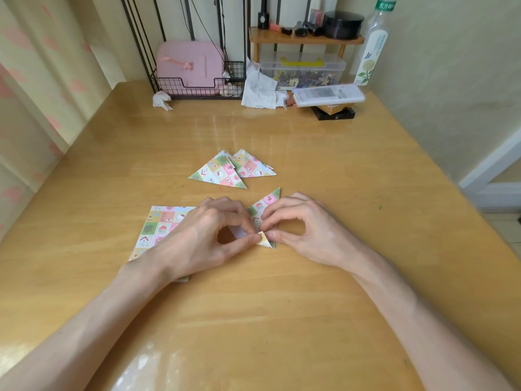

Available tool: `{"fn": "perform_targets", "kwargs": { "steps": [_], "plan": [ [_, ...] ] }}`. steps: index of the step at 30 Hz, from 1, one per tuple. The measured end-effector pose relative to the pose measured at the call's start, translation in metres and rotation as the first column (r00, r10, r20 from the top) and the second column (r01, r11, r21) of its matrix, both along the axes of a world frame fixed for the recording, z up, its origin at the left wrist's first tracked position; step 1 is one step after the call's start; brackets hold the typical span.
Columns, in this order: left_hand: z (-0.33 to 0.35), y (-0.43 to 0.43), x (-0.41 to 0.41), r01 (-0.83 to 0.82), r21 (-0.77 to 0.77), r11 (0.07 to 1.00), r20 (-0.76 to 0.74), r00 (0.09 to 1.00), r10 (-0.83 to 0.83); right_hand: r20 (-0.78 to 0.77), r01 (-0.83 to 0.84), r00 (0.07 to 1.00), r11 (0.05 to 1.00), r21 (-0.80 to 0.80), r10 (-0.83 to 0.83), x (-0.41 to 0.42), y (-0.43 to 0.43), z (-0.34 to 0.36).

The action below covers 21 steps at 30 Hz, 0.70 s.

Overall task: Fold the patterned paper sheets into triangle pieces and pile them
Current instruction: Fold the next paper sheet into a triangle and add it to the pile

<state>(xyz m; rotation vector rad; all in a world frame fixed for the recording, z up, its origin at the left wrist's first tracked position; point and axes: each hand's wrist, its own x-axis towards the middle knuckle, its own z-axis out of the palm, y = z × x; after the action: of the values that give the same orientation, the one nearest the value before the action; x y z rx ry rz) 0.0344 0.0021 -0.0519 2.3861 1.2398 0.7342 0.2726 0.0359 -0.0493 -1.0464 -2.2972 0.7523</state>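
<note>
Far to the left, the flat sheets [158, 224] lay in a stack on the table [282, 306]. They were close to me, I think so the next one was easy to grab. My left wrist lay over part of that stack.

My left hand [203, 235] was curled, with its thumb and first finger pinching the near corner of the half-folded piece [262, 211]. I judged the pinch was there to keep the little corner from popping back up.

A bit farther back sat the pile of triangles [225, 172]. The done ones lay partly on top of each other, apart from my hands, so they would not get bumped.

The half-folded piece lay flat on the table between my two hands. One point stuck out toward the pile.

My right hand [304, 227] was curled too. Its thumb and first finger met the same corner from the other side and held the paper down. I think both hands worked together to line up the edges before pressing the fold. This piece was not ready for the pile yet.
</note>
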Motion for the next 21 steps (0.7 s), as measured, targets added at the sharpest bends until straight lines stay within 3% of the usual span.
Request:
{"fn": "perform_targets", "kwargs": {
  "steps": [10,21],
  "plan": [
    [-0.006,-0.002,0.008,-0.124,-0.027,0.992,-0.004,0.992,0.124,-0.021,-0.019,1.000,0.992,-0.122,0.016,0.012,-0.003,0.010],
    [-0.002,-0.004,0.010,-0.181,-0.004,0.983,-0.004,0.983,0.181,0.048,-0.010,0.999,0.999,-0.044,0.012,0.001,-0.010,0.005]
  ]
}}
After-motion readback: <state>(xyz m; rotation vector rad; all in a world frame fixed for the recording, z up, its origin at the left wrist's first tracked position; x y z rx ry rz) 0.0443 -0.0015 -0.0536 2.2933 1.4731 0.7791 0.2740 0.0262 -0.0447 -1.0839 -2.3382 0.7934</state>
